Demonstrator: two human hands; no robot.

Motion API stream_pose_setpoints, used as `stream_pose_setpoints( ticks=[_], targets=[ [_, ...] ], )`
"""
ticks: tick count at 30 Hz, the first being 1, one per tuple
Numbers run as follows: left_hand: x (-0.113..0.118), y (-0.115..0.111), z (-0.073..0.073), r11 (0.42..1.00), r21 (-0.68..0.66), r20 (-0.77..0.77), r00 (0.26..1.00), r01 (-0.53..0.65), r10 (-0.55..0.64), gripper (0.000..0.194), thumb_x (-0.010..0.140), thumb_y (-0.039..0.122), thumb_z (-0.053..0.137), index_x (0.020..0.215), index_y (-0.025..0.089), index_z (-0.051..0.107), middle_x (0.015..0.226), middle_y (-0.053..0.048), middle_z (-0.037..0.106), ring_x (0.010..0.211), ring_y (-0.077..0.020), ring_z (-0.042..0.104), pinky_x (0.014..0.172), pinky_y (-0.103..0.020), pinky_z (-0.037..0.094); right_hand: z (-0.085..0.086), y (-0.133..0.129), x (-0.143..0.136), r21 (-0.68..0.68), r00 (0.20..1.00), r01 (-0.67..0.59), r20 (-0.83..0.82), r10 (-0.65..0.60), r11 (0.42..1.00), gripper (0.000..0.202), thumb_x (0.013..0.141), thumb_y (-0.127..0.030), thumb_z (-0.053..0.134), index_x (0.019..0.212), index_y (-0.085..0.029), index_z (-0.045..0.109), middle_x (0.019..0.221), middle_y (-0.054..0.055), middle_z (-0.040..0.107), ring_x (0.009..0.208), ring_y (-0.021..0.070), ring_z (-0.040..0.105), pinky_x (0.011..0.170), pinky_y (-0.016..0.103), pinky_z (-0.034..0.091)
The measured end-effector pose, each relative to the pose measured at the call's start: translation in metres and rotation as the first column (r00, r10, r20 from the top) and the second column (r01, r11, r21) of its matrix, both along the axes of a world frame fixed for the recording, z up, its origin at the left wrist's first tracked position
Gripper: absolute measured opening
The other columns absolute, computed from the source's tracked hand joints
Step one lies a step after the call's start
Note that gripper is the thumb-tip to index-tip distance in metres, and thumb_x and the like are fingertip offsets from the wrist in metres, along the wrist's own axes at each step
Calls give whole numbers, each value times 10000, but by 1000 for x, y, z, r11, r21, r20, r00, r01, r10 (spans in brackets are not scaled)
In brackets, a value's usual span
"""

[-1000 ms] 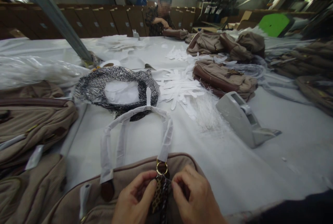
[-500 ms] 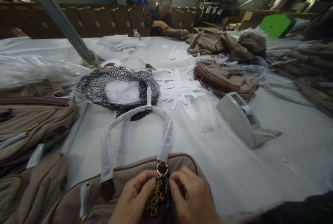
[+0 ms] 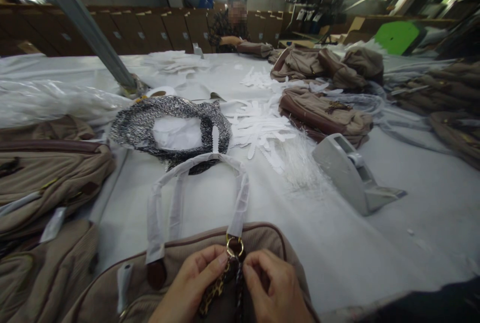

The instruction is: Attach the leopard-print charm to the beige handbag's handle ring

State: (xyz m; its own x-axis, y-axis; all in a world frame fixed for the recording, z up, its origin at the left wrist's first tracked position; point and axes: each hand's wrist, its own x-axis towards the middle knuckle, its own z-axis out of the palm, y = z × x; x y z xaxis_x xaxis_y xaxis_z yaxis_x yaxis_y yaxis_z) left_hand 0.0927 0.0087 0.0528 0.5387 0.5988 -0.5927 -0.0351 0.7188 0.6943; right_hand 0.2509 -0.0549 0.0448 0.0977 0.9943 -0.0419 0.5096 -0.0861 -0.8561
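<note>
A brown corduroy bag [image 3: 187,248] lies at the bottom centre, its handles [image 3: 240,198] wrapped in white film. From a gold ring [image 3: 234,247] at the right handle's base hang a leopard-print charm [image 3: 213,294] and a dark braided cord [image 3: 239,288]. My left hand [image 3: 195,283] pinches the top of the charm just left of and below the ring. Just right of the cord is my right hand [image 3: 275,283], thumb and forefinger pressed together; what they hold, if anything, is too small to tell.
A grey tape dispenser [image 3: 347,173] stands right of centre. Beyond the bag lie a black-and-white patterned bag [image 3: 150,118], white strips [image 3: 258,123] and clear threads [image 3: 303,163]. More brown bags [image 3: 48,178] are at left and far right. A person [image 3: 232,23] works across the table.
The leopard-print charm has turned and now shows narrower, tilted to the lower left. My left hand has shifted slightly left; my right hand has moved slightly down.
</note>
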Motion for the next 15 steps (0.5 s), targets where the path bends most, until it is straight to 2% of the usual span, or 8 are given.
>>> stream_pose_setpoints(
  ticks=[5,8,11,15],
  targets=[
    [3,-2,1,998,61,-37,999,-18,21,329,766,416,656,939,135,663,811,-60,623,749,-148,534,690,-231,421,4,4,-5,8,997,52,-66,-51,999,165,856,-220,490,745,-186,607,672,-9,568,590,112,515,513,222,306],
    [6,-5,1,988,137,-113,990,-70,86,344,733,436,679,918,147,665,827,-57,643,791,-167,554,727,-237,432,3,6,-1,40,993,41,-117,-36,998,158,851,-200,512,764,-192,644,721,0,571,663,116,546,591,198,367],
    [9,-7,-1,967,223,-166,973,-122,161,348,677,437,721,869,155,655,808,-45,656,800,-179,577,734,-232,438,2,10,1,13,986,60,-158,-58,998,145,828,-172,555,764,-210,680,729,-1,571,694,119,558,619,189,393],
    [10,-6,-4,938,343,-255,955,-59,154,333,719,477,661,793,155,621,745,-35,641,726,-172,570,663,-222,434,0,16,-1,-43,965,151,-212,-156,988,119,763,-109,610,745,-208,673,676,-28,582,613,109,542,570,187,389]
  ],
)
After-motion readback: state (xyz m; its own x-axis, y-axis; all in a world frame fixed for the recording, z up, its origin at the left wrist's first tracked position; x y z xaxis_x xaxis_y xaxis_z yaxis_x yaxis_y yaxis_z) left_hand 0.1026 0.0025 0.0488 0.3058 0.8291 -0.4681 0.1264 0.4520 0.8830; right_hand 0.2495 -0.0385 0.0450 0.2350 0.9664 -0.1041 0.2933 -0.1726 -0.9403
